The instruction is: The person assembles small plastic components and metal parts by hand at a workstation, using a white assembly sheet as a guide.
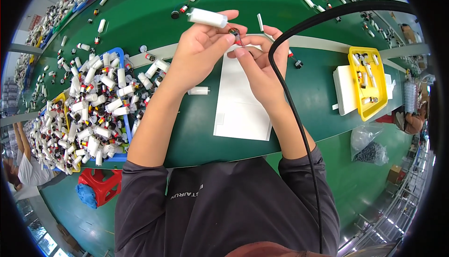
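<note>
My left hand [199,49] is raised over the green table [322,93] and grips a white cylindrical tube [207,17] between fingers and thumb. Its thumb and forefinger also pinch a small dark ring-shaped part with a red bit [235,34]. My right hand [259,63] meets it from the right, its fingertips touching the same small part. Both hands hover above a white sheet [241,102] lying flat on the table. Another white tube [199,90] lies on the table under my left wrist.
A blue tray [119,53] heaped with white tubes and small red-black parts fills the left. A yellow tray [374,81] holding few parts rests on a white block at right. A black cable [299,126] loops over my right arm. A red stool [100,184] and a plastic bag [369,147] sit on the floor.
</note>
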Demonstrator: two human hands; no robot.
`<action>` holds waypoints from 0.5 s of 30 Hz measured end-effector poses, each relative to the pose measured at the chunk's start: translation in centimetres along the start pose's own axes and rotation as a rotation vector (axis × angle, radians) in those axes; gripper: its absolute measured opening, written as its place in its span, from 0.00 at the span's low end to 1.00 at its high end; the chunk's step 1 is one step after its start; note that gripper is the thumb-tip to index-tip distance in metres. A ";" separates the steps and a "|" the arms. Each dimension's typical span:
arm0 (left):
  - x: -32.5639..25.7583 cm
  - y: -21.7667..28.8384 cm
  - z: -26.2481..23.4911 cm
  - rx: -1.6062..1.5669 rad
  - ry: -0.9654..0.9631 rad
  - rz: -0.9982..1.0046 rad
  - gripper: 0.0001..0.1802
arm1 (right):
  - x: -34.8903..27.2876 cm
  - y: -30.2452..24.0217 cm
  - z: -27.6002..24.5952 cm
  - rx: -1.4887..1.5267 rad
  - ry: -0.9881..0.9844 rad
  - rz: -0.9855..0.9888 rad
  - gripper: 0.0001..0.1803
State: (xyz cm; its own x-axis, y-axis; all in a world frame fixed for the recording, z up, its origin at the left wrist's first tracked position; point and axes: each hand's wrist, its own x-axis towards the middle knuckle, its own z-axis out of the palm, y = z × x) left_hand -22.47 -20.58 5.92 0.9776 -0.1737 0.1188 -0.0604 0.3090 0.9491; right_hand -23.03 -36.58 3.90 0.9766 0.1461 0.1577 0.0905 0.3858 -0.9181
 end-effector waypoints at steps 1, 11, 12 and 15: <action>0.2 -0.2 -0.1 0.037 0.010 0.012 0.24 | 0.2 0.9 -0.4 -0.143 0.015 -0.109 0.31; -0.1 -0.3 0.2 -0.041 0.025 -0.032 0.24 | 0.4 1.9 -1.5 -0.411 -0.008 -0.314 0.26; 0.0 -0.3 0.1 -0.058 0.018 -0.056 0.25 | 0.4 2.1 -1.6 -0.428 0.003 -0.336 0.27; 0.1 -0.2 -0.2 -0.065 0.007 -0.091 0.25 | 0.2 1.9 -1.7 -0.477 -0.023 -0.359 0.27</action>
State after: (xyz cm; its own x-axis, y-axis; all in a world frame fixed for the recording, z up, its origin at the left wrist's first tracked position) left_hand -22.35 -20.42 5.71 0.9799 -0.1973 0.0307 0.0417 0.3527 0.9348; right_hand -22.33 -37.36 1.52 0.8645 0.1041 0.4917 0.4974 -0.0367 -0.8668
